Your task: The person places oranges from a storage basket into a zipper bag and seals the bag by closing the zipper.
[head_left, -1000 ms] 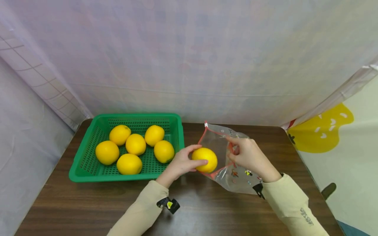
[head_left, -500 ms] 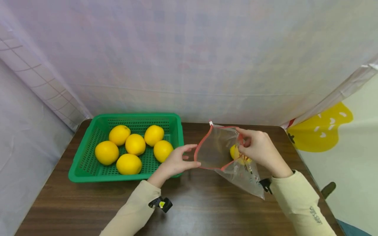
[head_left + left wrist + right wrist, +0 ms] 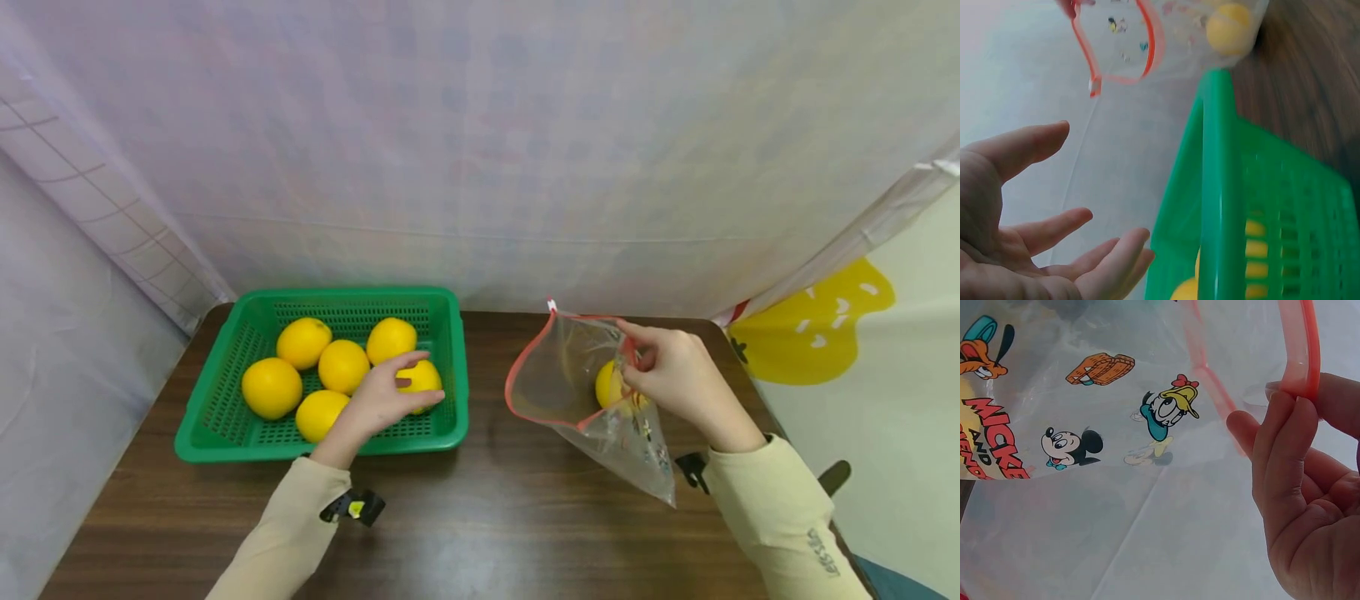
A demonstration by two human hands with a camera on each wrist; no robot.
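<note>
My left hand [image 3: 375, 404] reaches over the green plastic basket [image 3: 460, 375], thumb and fingers spread beside a lemon [image 3: 426, 378] at its right end. In the left wrist view the left hand [image 3: 1010, 262] is empty, near the basket rim [image 3: 1217, 156]. To the right, my right hand [image 3: 678, 379] pinches the red-edged mouth of a clear zip bag [image 3: 551, 379], which gapes leftward. One lemon [image 3: 607, 385] sits inside, partly hidden by that hand. The right wrist view shows cartoon prints on the bag [image 3: 1166, 469] and thumb and fingers of the right hand [image 3: 1304, 494] gripping its edge.
Several other lemons [image 3: 343, 367] lie in the basket. Both basket and bag are at the brown wooden table [image 3: 487, 517]. A pale curtain [image 3: 465, 167] hangs behind, and a yellow printed shape [image 3: 810, 342] shows on the right.
The lemon my left hand held went into the bag and was let go. My left hand then moved left to the basket. My right hand shifted slightly right with the bag.
</note>
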